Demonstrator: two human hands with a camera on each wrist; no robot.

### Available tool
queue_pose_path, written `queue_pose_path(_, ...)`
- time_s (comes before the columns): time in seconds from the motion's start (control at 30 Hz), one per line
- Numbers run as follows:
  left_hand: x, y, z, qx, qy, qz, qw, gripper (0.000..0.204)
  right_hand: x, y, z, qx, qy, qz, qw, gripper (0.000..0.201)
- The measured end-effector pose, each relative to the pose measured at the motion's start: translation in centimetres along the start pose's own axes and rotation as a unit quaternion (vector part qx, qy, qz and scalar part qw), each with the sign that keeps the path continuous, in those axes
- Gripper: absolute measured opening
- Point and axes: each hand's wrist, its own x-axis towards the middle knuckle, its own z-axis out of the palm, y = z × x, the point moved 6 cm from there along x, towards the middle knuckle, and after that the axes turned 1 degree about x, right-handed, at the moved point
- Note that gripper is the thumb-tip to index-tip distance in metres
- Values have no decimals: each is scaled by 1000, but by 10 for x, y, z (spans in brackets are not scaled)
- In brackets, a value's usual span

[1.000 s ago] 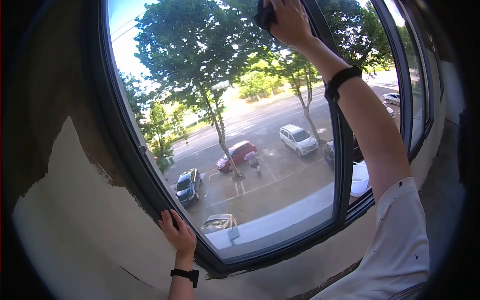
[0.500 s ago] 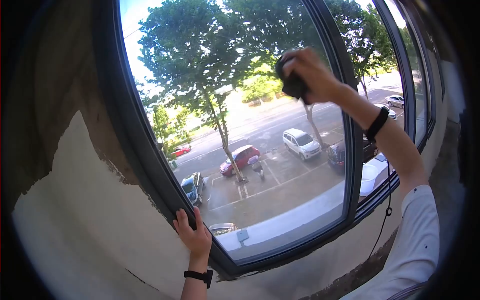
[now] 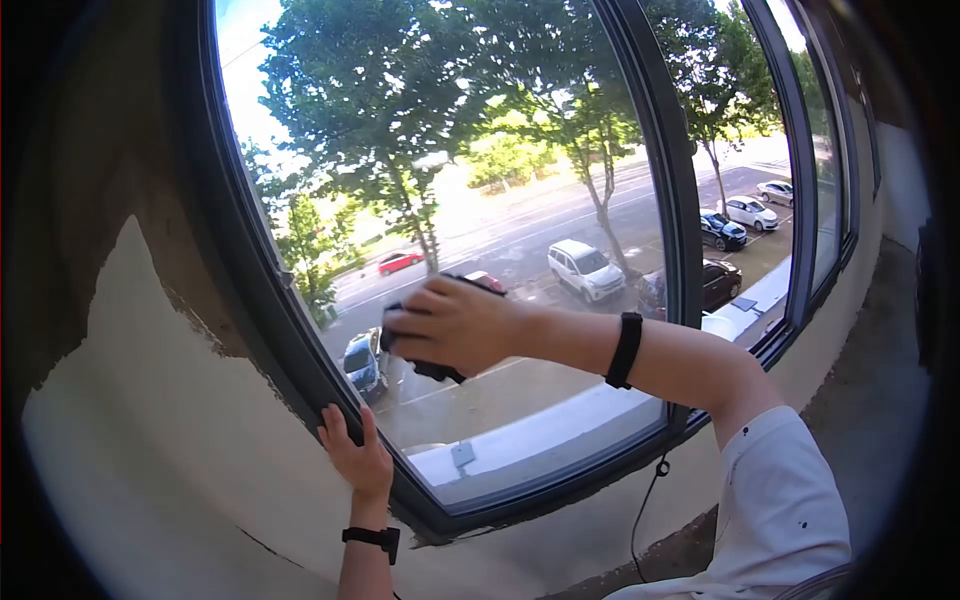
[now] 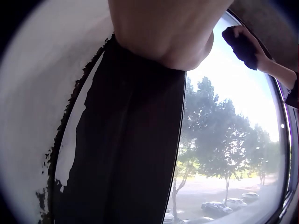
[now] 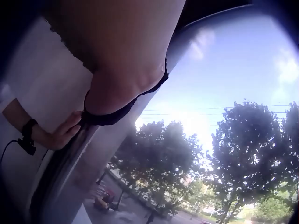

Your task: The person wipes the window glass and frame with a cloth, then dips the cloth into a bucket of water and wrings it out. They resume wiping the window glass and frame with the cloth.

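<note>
Right hand (image 3: 460, 325) grips bunched cloth (image 3: 438, 372), left hand (image 3: 358, 460) has fingers extended on frame (image 3: 262, 320); cloth could slip if the right's grip loosens.

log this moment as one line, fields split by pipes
right hand: holds dark cloth at window pane | left hand: rests on window frame | outside: parked cars

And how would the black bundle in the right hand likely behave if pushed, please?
Probably floppy rather than stiff: the black bundle has an uneven, crumpled-looking outline. It looks like bunched cloth in the right hand, so it should give rather than break. Rolling seems unlikely, as its shape is lumpy, not round.
</note>
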Motion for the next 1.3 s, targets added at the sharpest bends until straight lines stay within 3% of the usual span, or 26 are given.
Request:
queue_pose_path(0.07, 2, 4, -4, -9, 8, -2, 1000, 60, -46, -12, -12, 6, -71, -47, 996, 36)
queue_pose_path(0.1, 3, 3, -3, -9, 18, -1, 1000, 60, -65, 2, -31, -6, -72, -21, 997, 34)
queue_pose_path(0.17, 9, 6, 0, -14, 20, -13, 1000, 59, -100, 61, -75, -68, -87, 97, 989, 43)
queue_pose_path(0.2, 6, 5, -4, -18, 11, -27, 999, 59, -111, 104, -100, -101, -90, 199, 971, 50)
queue_pose_path(0.23, 9, 8, -7, 9, 4, -20, 1000, 57, -110, 134, -132, -238, -2, 272, 932, 51)
queue_pose_path(0.27, 8, 9, -8, 11, 5, -22, 1000, 56, -105, 167, -157, -287, 109, 329, 893, 47)
queue_pose_path(0.37, 8, 8, -7, 16, 20, -19, 999, 56, -73, 231, -179, -364, 174, 467, 787, 42)
queue_pose_path(0.43, 9, 5, -6, 16, 36, -17, 999, 56, -27, 234, -163, -377, 144, 472, 784, 46)
queue_pose_path(0.5, 5, 5, -4, 7, 30, -18, 999, 58, 26, 198, -136, -294, 150, 383, 863, 42)
queue_pose_path(0.53, 3, 3, -3, 8, 30, -19, 999, 58, 38, 186, -106, -238, 197, 322, 895, 44)
queue_pose_path(0.6, 1, 0, 2, 6, 15, -35, 999, 59, 58, 125, -56, -186, 130, 269, 936, 47)
queue_pose_path(0.7, 2, 0, 0, 13, 18, -42, 999, 61, 33, 11, 13, -79, 18, 121, 989, 27)
queue_pose_path(0.73, 5, 1, -2, 20, 13, -45, 999, 62, 8, -15, 22, -41, 35, 51, 997, 24)
queue_pose_path(0.77, 5, 0, -1, 12, 12, -32, 999, 62, -21, -31, 22, -7, 52, -21, 998, 22)
queue_pose_path(0.83, -2, -6, 6, 23, 15, -39, 999, 61, -75, -28, -1, 12, 18, -75, 997, 21)
queue_pose_path(0.97, 1, -2, 5, 27, 20, -37, 999, 60, -143, 59, -100, -107, -56, 38, 992, 29)
queue_pose_path(1.03, 0, -1, 4, 27, 19, -45, 998, 60, -145, 129, -154, -225, -5, 176, 958, 41)
queue_pose_path(1.07, 1, 0, 4, 22, 11, -47, 999, 60, -138, 159, -179, -297, 73, 209, 929, 42)
queue_pose_path(1.1, 2, -1, 4, 21, 4, -50, 999, 60, -137, 196, -197, -339, 87, 308, 885, 42)
queue_pose_path(1.13, 1, -1, 2, 26, 11, -54, 998, 60, -129, 223, -211, -348, 136, 354, 857, 42)
queue_pose_path(1.23, 0, -3, 6, 45, -2, -47, 998, 59, -74, 260, -215, -349, 174, 407, 826, 41)
queue_pose_path(1.3, -5, -7, 11, 39, -4, -43, 998, 58, -29, 260, -192, -317, 186, 415, 832, 44)
